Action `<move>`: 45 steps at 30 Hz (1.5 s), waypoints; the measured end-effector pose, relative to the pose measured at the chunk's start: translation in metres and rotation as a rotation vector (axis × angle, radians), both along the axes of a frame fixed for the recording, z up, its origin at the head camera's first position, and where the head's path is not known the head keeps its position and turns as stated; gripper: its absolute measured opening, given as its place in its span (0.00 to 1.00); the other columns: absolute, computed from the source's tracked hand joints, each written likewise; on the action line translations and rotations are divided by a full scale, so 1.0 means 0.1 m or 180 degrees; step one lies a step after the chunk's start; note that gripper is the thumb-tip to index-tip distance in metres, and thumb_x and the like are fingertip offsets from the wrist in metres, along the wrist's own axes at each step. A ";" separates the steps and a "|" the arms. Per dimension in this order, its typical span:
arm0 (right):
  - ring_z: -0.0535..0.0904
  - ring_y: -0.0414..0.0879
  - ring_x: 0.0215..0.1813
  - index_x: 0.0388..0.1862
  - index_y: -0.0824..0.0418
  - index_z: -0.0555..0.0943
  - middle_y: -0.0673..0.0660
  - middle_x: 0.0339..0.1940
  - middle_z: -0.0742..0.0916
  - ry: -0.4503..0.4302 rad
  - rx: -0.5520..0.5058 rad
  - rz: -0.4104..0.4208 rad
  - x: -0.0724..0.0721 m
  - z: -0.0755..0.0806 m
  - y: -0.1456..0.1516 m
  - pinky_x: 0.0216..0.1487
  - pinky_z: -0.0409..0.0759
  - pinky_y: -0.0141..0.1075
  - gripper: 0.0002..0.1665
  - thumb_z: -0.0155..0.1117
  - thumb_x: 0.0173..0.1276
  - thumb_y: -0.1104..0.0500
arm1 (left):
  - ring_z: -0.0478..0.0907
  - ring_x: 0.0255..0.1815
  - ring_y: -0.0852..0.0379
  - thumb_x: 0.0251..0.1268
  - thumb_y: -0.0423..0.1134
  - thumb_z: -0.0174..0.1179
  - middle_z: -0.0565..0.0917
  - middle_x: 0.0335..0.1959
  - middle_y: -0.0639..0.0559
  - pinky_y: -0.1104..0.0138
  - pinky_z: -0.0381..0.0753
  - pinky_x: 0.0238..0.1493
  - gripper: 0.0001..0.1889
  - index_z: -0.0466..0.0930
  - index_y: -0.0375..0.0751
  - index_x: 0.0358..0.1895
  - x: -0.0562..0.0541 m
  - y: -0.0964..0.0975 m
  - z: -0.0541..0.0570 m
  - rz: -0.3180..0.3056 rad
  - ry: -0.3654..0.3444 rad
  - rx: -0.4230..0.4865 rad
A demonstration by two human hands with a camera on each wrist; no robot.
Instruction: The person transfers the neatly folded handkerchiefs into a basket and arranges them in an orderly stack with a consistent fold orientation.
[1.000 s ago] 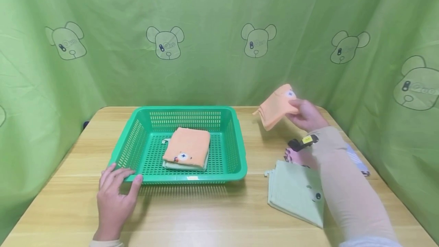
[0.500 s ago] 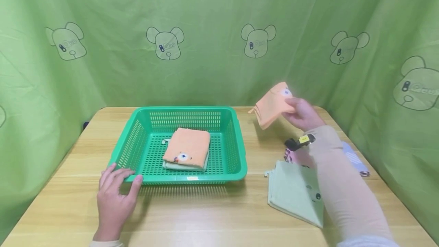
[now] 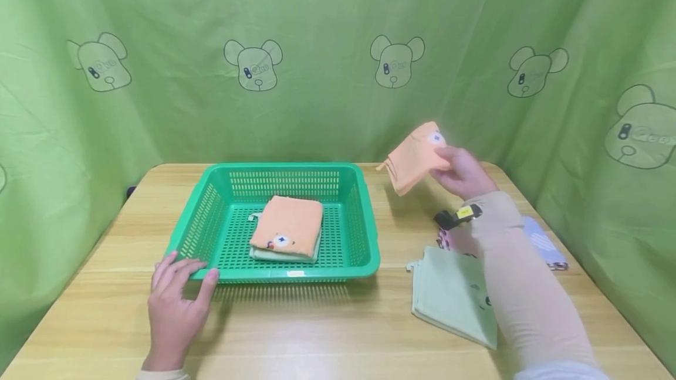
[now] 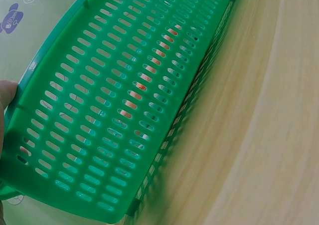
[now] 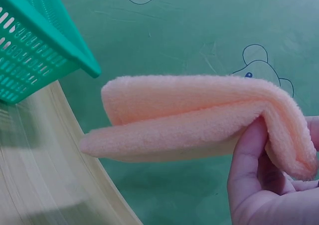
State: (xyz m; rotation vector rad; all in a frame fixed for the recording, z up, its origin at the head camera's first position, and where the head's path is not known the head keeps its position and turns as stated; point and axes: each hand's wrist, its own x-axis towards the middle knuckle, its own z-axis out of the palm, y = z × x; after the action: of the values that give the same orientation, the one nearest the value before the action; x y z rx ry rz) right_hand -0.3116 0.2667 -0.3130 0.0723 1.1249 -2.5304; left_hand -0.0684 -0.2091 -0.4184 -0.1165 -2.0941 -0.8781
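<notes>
My right hand pinches a small folded peach hand towel by one edge, holding it up over the back right of the table. In the right wrist view the thumb presses under the fold of this towel, which sticks out to the left. At the front left corner of a green plastic basket, my left hand grips the rim, fingers over the edge and thumb at the front. Inside the basket lies another folded peach towel with an embroidered face, on top of a pale green one.
Right of the basket lies a folded pale green towel with a hanging loop. Behind it a pink towel is partly hidden by my forearm, and a lavender towel lies further right. A green curtain surrounds the wooden table.
My right hand has moved slightly left and up with the peach towel, nearer the basket. More of the lavender towel shows beside my sleeve. The left hand stays at the basket's corner.
</notes>
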 end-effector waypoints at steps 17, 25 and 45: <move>0.76 0.49 0.58 0.78 0.59 0.43 0.59 0.60 0.75 0.0066 -0.0163 0.0075 0.05 0.07 -0.14 0.64 0.71 0.34 0.43 0.50 0.71 0.72 | 0.68 0.61 0.30 0.54 0.39 0.67 0.83 0.40 0.34 0.39 0.50 0.70 0.13 0.83 0.31 0.36 0.01 0.00 0.00 -0.0005 -0.0010 0.0002; 0.78 0.48 0.54 0.77 0.62 0.46 0.59 0.58 0.77 0.0130 -0.0119 0.0070 0.06 0.10 -0.19 0.62 0.72 0.33 0.39 0.50 0.72 0.71 | 0.68 0.62 0.31 0.53 0.39 0.66 0.83 0.41 0.34 0.40 0.49 0.70 0.12 0.83 0.32 0.36 0.02 0.00 -0.01 0.0019 -0.0099 -0.0005; 0.80 0.49 0.48 0.70 0.65 0.58 0.60 0.55 0.78 0.0369 -0.0211 0.0185 0.08 0.24 -0.37 0.57 0.77 0.33 0.28 0.47 0.73 0.70 | 0.67 0.62 0.31 0.54 0.39 0.66 0.83 0.41 0.34 0.41 0.49 0.71 0.13 0.83 0.31 0.36 0.00 0.00 -0.01 0.0018 -0.0074 0.0001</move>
State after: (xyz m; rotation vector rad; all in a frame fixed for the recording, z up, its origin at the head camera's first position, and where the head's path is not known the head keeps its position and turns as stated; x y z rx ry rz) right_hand -0.3035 0.2292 -0.2891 -0.1241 1.0686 -2.5453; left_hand -0.0679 -0.2092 -0.4191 -0.1006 -2.1148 -0.8801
